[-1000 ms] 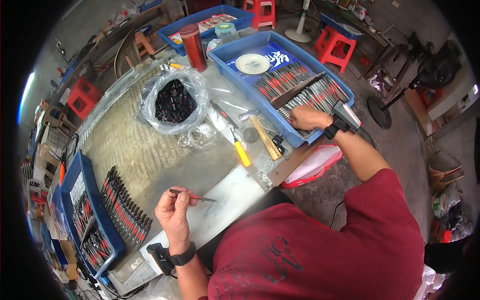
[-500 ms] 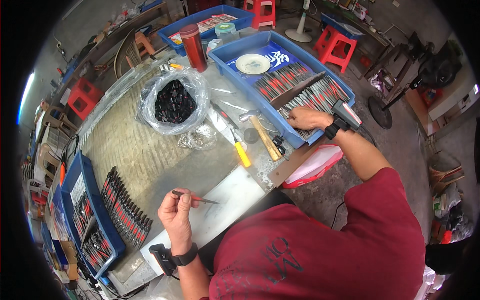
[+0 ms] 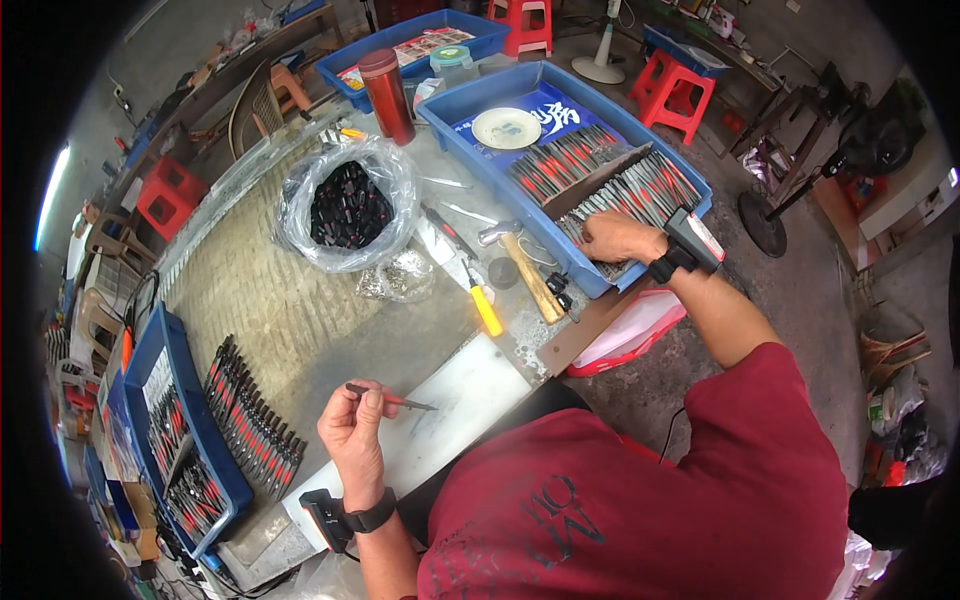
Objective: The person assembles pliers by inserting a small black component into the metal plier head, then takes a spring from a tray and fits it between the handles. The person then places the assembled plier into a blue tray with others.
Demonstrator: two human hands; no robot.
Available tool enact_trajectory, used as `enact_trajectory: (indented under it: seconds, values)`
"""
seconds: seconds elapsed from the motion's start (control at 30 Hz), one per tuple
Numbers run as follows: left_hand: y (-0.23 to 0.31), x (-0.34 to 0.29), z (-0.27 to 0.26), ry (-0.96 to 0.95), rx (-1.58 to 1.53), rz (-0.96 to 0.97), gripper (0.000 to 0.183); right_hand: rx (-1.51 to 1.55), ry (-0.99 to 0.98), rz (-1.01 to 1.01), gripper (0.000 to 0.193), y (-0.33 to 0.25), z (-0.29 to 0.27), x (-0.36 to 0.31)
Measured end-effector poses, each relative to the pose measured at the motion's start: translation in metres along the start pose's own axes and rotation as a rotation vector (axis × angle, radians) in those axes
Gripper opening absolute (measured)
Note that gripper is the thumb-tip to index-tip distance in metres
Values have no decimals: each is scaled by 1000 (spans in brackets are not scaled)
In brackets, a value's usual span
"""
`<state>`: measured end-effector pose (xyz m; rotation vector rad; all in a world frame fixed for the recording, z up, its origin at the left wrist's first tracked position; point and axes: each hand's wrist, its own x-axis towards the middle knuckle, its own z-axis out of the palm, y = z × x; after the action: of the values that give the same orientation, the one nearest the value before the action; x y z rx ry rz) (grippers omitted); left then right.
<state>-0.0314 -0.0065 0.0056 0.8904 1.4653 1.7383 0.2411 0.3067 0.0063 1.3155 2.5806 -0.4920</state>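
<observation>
My left hand is closed in a pinch on a slim red-and-black pen-shaped tool, its dark pointed tip over a white board at the table edge. At the right, my right hand reaches into a blue tray, fingers curled down at the near end of a row of slim grey-and-red pieces. Its fingertips are hidden, so what they grip cannot be made out. A divider separates that row from a second row. A white plate lies at the tray's far end.
A clear bag of small black parts stands mid-table. Near it are a hammer, a yellow-handled screwdriver and a red bottle. More red-and-black pieces lie beside a second blue tray at the left.
My right hand has shifted very slightly within the tray, and its wrist has turned a little. My left hand holds the tool in nearly the same place.
</observation>
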Motion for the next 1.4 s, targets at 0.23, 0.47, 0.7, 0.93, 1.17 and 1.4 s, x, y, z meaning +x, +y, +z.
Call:
enact_trajectory:
  seconds: [0.23,0.47,0.7,0.93,1.17,1.4]
  values:
    - [-1,0,-1,4,-4,-2,12,-9,14,16,37,4,-4,-5]
    - [0,0,-2,11,-1,-3,12,-116,126,31,28,6,-9,-8]
    - [3,0,2,-5,-1,35,13,-40,276,-37,24,-6,-56,-45]
    - [7,-2,20,-79,-103,-14,8,771,35,-355,22,-73,-36,-84]
    - [-2,-7,35,-154,-188,-131,10,1215,-422,-475,23,-142,26,-92]
    - [-9,-11,32,-121,-317,-173,14,1427,-685,-464,23,-171,56,-87]
